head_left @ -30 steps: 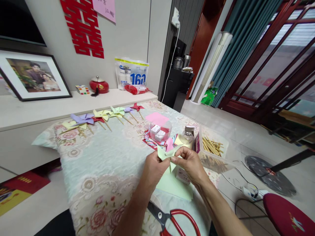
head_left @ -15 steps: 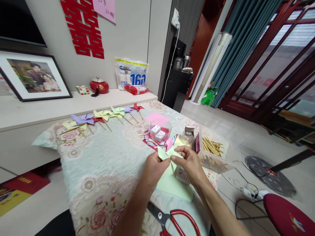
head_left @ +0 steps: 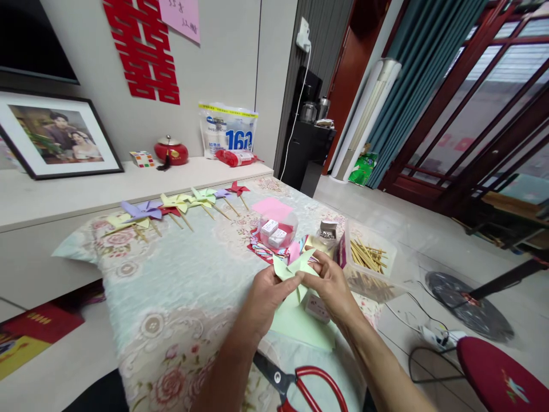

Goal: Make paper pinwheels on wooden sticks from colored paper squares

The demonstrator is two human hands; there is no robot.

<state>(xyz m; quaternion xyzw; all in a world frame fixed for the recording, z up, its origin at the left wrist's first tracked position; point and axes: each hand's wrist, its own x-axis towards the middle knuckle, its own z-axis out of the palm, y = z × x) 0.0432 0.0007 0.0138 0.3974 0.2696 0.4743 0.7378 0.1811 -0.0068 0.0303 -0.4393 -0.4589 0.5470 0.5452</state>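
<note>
Over at the desk [head_left: 189, 274], the person's left hand [head_left: 268, 294] has its thumb and fingers closed in a narrow pinch on a pale green folded paper [head_left: 299, 267]. The right hand [head_left: 328, 283] pinches the same piece from the other side, its thumb and index finger nearly meeting the left thumb at the middle of the folds; its other fingers are loosely curled. The folded paper is held up between the two hands, above a flat green sheet [head_left: 295, 329] near the desk's front edge.

A small white box [head_left: 316, 307] sits just beside the right hand. Farther right, a clear plastic bin [head_left: 369, 286] holds a pile of thin wooden sticks [head_left: 368, 256]. Near the bin, a little open box [head_left: 329, 225] contains shiny metal bits, too small for me to make out. Beyond the hands, a round clear dish [head_left: 292, 226] has two small white boxes [head_left: 277, 237] inside. Red-handled scissors [head_left: 295, 380] lie in front, and paper pinwheels [head_left: 143, 210] on sticks line the desk's far left edge.
</note>
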